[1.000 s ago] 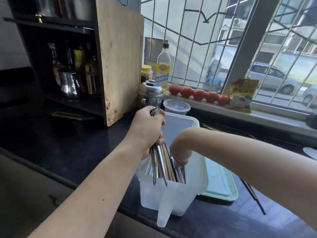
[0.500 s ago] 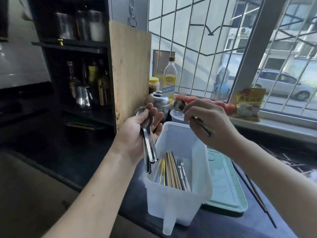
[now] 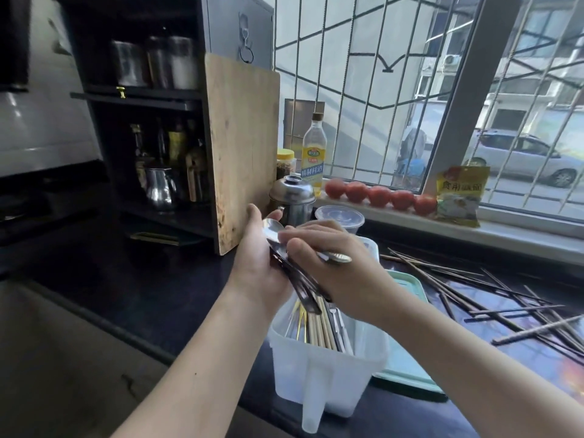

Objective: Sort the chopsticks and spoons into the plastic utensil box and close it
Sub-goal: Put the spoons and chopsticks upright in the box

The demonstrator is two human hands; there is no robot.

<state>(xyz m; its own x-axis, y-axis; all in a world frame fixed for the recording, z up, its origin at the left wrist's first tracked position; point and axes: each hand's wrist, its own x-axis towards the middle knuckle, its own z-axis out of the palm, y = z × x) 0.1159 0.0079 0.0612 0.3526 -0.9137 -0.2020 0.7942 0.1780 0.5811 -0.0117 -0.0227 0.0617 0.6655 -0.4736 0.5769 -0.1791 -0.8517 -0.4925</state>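
- The left hand [image 3: 256, 273] is raised above the plastic utensil box [image 3: 328, 368], palm turned up, fingers curled under a bundle of metal spoons [image 3: 286, 257] whose handles slope down toward the box.
- The right hand [image 3: 328, 267] lies across that bundle, its fingers bent and pinching one spoon [image 3: 335, 257]; the bowl of that spoon pokes out to the right.
- The box stands open on the dark worktop [image 3: 151, 279], with pale chopsticks [image 3: 319, 327] and a few metal pieces upright inside.
- Its pale green lid [image 3: 407, 358] lies flat just beside the box, on the right.
- More dark chopsticks [image 3: 493, 295] lie scattered across the worktop further right.
- Behind the hands stand a steel pot [image 3: 292, 200], a clear tub [image 3: 339, 214] and an upright wooden board [image 3: 243, 150].
- A row of tomatoes [image 3: 379, 196] sits on the windowsill.
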